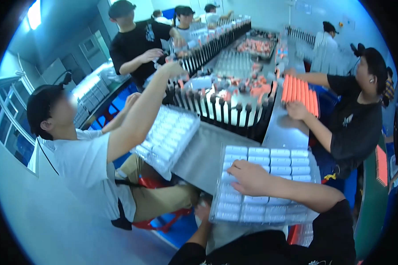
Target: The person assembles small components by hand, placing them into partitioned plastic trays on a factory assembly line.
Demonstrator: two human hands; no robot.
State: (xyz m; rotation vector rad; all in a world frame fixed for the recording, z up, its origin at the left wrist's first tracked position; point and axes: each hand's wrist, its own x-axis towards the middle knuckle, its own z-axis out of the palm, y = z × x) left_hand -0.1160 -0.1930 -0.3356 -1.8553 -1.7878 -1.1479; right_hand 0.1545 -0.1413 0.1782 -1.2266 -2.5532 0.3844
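Note:
A clear plastic tray filled with rows of white cylinders rests in front of me, tilted over my lap. Above its left half is my right hand, its fingers curled together. Whatever they may hold is hidden. My right forearm crosses the tray's right side. Down by the tray's left edge is my left hand, small and dim, with its fingers mostly out of sight; I cannot tell whether it grips the tray.
A metal table runs ahead, with a conveyor of black upright holders curving round it. On the left a person reaches over another tray of white cylinders. A person at right handles orange tubes. Other people stand farther back.

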